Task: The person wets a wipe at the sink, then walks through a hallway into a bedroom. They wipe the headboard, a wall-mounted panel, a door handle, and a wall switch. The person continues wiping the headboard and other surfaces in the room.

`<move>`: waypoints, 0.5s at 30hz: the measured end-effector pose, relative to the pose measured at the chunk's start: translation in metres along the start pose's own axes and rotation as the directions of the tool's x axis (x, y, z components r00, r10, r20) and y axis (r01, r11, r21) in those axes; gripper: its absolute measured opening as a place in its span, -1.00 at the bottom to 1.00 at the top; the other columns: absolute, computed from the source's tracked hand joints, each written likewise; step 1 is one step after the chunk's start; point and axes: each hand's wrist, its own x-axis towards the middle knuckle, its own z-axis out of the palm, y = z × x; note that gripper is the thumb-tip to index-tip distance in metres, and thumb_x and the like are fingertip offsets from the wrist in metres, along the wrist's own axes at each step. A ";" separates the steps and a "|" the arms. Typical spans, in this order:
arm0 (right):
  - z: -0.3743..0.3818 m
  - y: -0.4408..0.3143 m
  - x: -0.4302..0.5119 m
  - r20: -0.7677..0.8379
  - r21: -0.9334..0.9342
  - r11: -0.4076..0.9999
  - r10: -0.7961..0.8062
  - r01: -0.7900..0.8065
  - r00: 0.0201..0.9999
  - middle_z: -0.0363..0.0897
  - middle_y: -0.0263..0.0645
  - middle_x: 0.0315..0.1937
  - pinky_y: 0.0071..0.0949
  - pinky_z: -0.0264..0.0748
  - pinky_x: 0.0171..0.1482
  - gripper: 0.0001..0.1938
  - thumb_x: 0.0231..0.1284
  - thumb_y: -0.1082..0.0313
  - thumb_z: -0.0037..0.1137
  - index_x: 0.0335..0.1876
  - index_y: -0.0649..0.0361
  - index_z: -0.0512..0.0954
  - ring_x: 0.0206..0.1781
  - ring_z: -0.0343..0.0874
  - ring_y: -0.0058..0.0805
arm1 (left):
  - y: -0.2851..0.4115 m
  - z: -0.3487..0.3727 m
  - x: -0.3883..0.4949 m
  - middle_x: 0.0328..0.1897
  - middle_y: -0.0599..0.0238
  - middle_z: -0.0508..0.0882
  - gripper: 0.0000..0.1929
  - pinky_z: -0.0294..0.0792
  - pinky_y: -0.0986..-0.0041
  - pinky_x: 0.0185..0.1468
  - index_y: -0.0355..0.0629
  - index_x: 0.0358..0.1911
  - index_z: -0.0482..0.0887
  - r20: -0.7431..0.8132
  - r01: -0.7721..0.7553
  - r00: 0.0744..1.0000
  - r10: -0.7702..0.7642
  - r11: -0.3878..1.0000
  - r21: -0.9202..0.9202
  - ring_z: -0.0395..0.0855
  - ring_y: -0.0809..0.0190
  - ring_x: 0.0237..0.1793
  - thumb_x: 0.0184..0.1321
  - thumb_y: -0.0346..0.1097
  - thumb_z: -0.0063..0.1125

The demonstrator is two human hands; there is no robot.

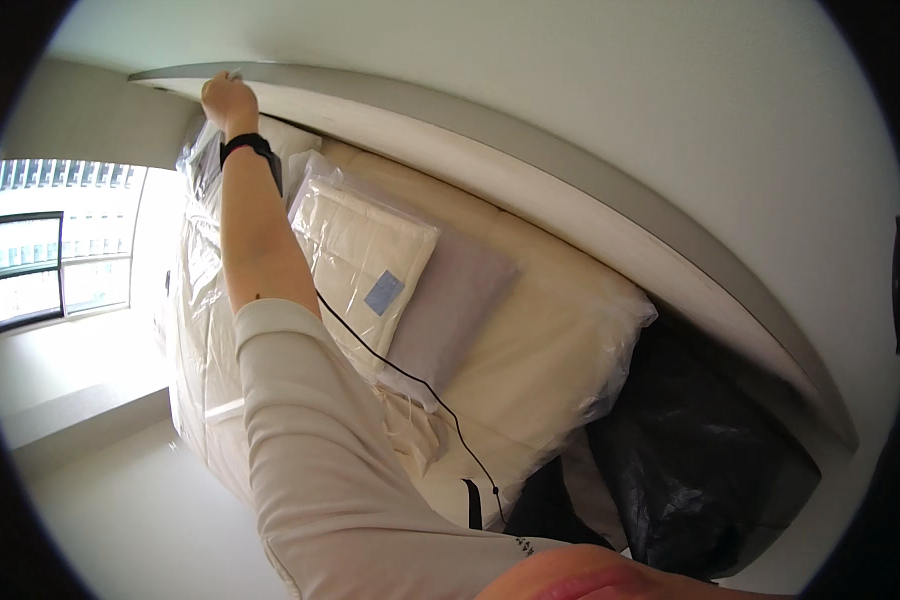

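Note:
My left hand (230, 101) is raised at the upper left, at the long grey wall ledge (450, 112). Its fingers are closed around a small pale item (234, 74), perhaps a cloth, mostly hidden in the fist. A black watch band (249, 142) circles that wrist. Below the arm lies a cream mattress (555, 322) in clear plastic. On it rest a plastic-wrapped, folded cream quilted item (360, 232) with a blue-grey label and a greyish-mauve pillow (457, 292). My right hand is out of view.
A black cable (397, 367) runs across the bedding. A large black plastic bag (690, 457) stands at the lower right. More clear plastic wrap (202, 300) covers bedding at the left, near a bright window (97, 285). A beige fabric bag (412, 435) with a cord lies by the sleeve.

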 end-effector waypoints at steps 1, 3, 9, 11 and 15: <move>0.002 0.000 -0.003 -0.023 0.011 1.000 0.003 -0.003 1.000 0.44 -0.15 0.21 0.04 0.24 0.28 -0.49 0.26 0.04 -0.36 0.16 0.14 0.47 0.23 0.35 -0.04 | -0.002 0.006 0.001 -0.15 -0.04 0.71 -0.74 0.47 0.22 0.05 -0.22 -0.19 0.74 0.021 -0.014 1.000 0.013 0.999 0.033 0.66 -0.06 -0.08 0.08 -0.33 0.09; 0.005 0.000 -0.006 -0.068 0.019 1.000 0.009 -0.008 0.998 0.45 -0.15 0.19 0.03 0.24 0.27 -0.49 0.25 0.05 -0.36 0.16 0.13 0.47 0.22 0.36 -0.06 | -0.003 0.018 -0.001 -0.14 -0.01 0.72 -0.72 0.47 0.23 0.06 -0.14 -0.17 0.76 0.120 -0.048 0.992 0.040 0.997 0.067 0.67 -0.04 -0.08 0.09 -0.31 0.04; -0.007 -0.003 0.003 -0.169 -0.003 0.999 0.035 -0.036 0.985 0.46 -0.16 0.19 0.03 0.24 0.27 -0.48 0.27 0.01 -0.38 0.17 0.12 0.46 0.20 0.37 -0.08 | -0.006 0.025 -0.004 -0.20 0.01 0.72 -0.67 0.47 0.21 0.03 0.00 -0.18 0.78 0.249 -0.012 0.968 0.033 0.996 -0.085 0.68 -0.08 -0.13 0.08 -0.18 -0.03; -0.010 -0.004 0.005 -0.169 -0.014 0.999 0.046 -0.049 0.984 0.46 -0.16 0.19 0.02 0.24 0.27 -0.47 0.28 0.00 -0.38 0.18 0.12 0.46 0.21 0.37 -0.09 | -0.006 0.021 -0.004 -0.21 -0.02 0.71 -0.65 0.47 0.20 0.01 -0.02 -0.17 0.76 0.260 -0.088 0.960 0.107 0.993 -0.082 0.67 -0.12 -0.14 0.08 -0.13 -0.03; -0.010 -0.006 0.004 -0.155 -0.026 0.998 0.047 -0.051 0.987 0.46 -0.17 0.19 0.01 0.23 0.28 -0.46 0.29 -0.01 -0.40 0.19 0.12 0.45 0.21 0.36 -0.10 | 0.006 0.016 -0.012 -0.23 -0.03 0.71 -0.65 0.47 0.15 -0.01 -0.05 -0.19 0.77 0.253 -0.114 0.956 0.148 0.983 -0.145 0.66 -0.14 -0.16 0.09 -0.14 -0.05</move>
